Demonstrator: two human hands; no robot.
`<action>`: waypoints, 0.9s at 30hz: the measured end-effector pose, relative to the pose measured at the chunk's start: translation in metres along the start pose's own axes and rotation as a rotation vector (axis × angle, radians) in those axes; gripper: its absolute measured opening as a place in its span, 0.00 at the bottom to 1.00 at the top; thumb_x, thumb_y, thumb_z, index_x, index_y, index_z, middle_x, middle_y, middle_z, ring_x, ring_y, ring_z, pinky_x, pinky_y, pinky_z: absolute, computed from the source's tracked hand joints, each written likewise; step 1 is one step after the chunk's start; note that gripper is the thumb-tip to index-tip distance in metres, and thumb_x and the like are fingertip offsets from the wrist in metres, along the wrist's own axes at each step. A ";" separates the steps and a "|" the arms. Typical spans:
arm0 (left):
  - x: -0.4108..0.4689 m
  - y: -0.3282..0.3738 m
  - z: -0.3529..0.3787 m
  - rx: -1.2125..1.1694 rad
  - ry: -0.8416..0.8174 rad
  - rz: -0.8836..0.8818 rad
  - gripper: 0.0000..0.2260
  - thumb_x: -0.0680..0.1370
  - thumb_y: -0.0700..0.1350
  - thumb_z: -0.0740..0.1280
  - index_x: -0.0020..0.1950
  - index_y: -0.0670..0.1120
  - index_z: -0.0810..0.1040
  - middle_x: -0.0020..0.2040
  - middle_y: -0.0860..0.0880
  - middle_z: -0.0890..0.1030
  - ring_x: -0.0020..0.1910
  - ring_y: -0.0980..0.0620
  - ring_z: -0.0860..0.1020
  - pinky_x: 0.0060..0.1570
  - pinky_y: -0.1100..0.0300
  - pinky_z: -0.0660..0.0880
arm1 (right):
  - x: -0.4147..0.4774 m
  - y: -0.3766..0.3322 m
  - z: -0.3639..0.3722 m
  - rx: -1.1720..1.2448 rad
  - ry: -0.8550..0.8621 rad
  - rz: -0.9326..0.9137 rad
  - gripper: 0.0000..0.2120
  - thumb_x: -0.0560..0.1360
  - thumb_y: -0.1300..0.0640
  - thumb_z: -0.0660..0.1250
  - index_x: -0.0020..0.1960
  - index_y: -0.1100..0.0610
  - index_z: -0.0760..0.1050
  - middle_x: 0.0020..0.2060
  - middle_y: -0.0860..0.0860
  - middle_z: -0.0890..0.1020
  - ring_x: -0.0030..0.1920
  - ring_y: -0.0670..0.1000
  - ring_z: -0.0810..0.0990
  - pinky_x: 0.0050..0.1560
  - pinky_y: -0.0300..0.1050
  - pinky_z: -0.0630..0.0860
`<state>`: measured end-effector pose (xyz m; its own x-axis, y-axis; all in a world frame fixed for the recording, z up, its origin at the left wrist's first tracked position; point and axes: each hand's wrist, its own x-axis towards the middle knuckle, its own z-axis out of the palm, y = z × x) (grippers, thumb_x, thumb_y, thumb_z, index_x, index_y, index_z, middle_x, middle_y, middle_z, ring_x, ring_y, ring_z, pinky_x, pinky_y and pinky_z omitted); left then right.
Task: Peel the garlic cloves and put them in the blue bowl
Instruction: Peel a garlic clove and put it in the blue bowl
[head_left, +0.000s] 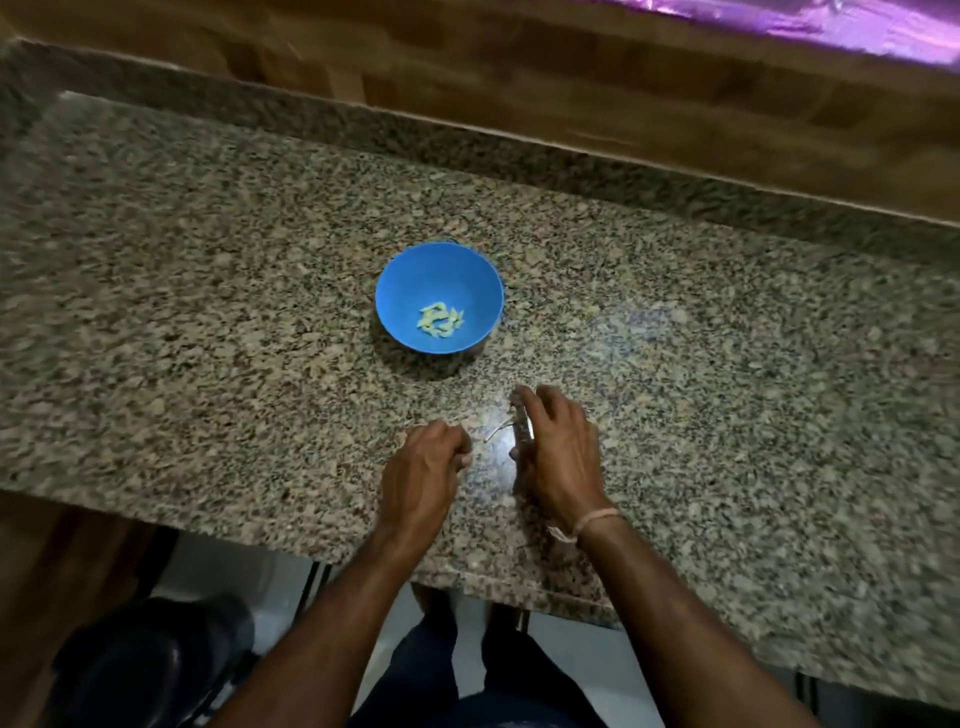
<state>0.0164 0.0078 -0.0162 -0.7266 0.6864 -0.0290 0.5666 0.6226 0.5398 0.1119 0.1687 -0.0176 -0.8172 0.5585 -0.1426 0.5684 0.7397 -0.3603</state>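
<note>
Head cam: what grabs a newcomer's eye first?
The blue bowl stands mid-counter on the speckled granite countertop, with a small pile of pale peeled garlic cloves in its bottom. Nearer the front edge, the left hand is curled, and the right hand rests edge-down beside a thin peel scrap.

L hand (427, 457) fisted; R hand (558, 452) edge-down, fingers straight.
</note>
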 end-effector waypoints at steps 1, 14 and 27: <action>0.001 0.000 -0.001 0.005 0.006 0.007 0.10 0.76 0.38 0.74 0.46 0.51 0.77 0.43 0.56 0.75 0.45 0.52 0.74 0.34 0.57 0.67 | 0.004 0.000 -0.001 0.001 -0.001 0.002 0.40 0.74 0.59 0.77 0.80 0.48 0.62 0.78 0.55 0.66 0.74 0.59 0.66 0.71 0.57 0.67; 0.124 0.011 -0.068 0.170 0.296 -0.077 0.13 0.79 0.39 0.73 0.63 0.46 0.82 0.58 0.47 0.82 0.59 0.43 0.76 0.46 0.47 0.75 | 0.006 0.001 0.002 0.205 0.099 0.026 0.28 0.75 0.60 0.76 0.73 0.49 0.74 0.71 0.50 0.74 0.69 0.54 0.70 0.66 0.50 0.70; 0.073 0.037 -0.035 0.124 0.350 -0.030 0.12 0.77 0.42 0.75 0.60 0.46 0.80 0.56 0.47 0.79 0.55 0.46 0.78 0.40 0.55 0.75 | 0.014 0.005 0.005 0.310 0.199 -0.063 0.09 0.77 0.59 0.74 0.57 0.53 0.83 0.53 0.46 0.79 0.52 0.49 0.73 0.48 0.42 0.68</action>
<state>-0.0293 0.0681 0.0308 -0.8205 0.5103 0.2577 0.5701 0.6963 0.4361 0.1028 0.1785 -0.0264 -0.7976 0.6002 0.0603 0.4363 0.6430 -0.6294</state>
